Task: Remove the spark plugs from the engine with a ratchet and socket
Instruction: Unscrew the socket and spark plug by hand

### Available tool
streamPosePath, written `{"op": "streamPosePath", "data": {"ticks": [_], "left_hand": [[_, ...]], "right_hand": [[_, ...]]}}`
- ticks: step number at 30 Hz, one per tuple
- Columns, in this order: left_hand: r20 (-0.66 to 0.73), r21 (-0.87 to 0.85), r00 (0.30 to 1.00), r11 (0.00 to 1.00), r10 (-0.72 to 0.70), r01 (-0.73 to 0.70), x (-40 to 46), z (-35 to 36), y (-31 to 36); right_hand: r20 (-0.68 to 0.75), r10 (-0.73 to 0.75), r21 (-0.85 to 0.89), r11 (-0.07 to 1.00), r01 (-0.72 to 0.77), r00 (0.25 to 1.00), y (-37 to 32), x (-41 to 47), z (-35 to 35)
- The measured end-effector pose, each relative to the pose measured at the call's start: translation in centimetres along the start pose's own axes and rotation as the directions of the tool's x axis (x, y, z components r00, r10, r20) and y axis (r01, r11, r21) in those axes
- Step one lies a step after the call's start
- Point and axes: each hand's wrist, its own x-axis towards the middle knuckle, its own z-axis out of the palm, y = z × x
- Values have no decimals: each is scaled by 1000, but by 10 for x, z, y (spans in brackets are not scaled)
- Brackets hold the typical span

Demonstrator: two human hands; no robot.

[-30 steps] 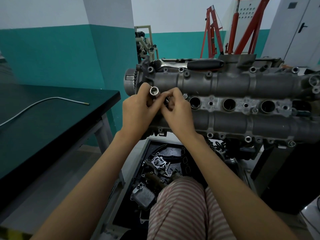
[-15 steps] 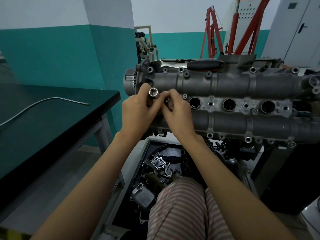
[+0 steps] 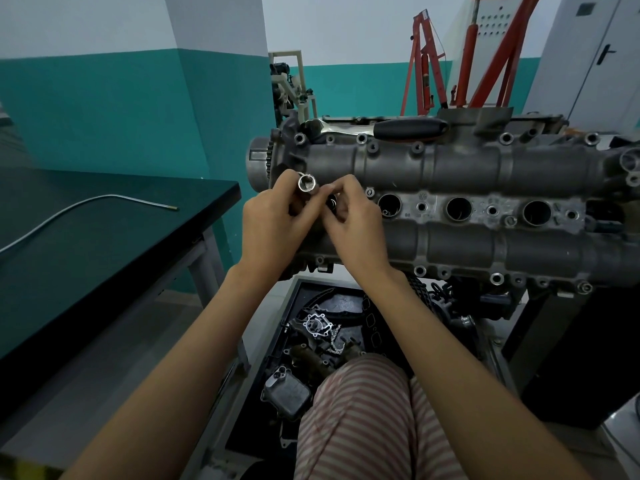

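- While the left hand [image 3: 273, 220] grips the socket [image 3: 307, 184], open end up, the right hand [image 3: 349, 220] pinches something small beside it; what it is, I cannot tell.
- Hardly anything has shifted over the last second: both hands stay at the engine's [image 3: 450, 202] left end.
- With the ratchet [image 3: 377, 128] lying idle along the engine's far edge, loosening probably hasn't begun.

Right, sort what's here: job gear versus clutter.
Job: socket held by left hand; right hand at first plug well; engine; ratchet lying on top.
Lying about: bent metal rod on bench; loose parts tray below.
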Motion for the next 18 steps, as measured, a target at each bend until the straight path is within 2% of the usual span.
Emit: {"op": "streamPosePath", "data": {"ticks": [6, 9, 14, 18], "left_hand": [[49, -13, 999, 1000, 13, -12, -1, -3, 1], [46, 39, 998, 998, 49, -51, 0, -3, 0], [9, 17, 1000, 1000, -22, 22, 1, -1, 3], [24, 12, 999, 1000, -23, 23, 0, -1, 4]], "right_hand": [[12, -27, 14, 1000, 27, 1000, 1, -1, -1], [-4, -46, 16, 999, 46, 999, 0, 0, -2], [-2, -5, -7, 1000, 5, 1000, 1, 1, 1], [-4, 5, 21, 1000, -5, 1000, 1, 0, 0]]}}
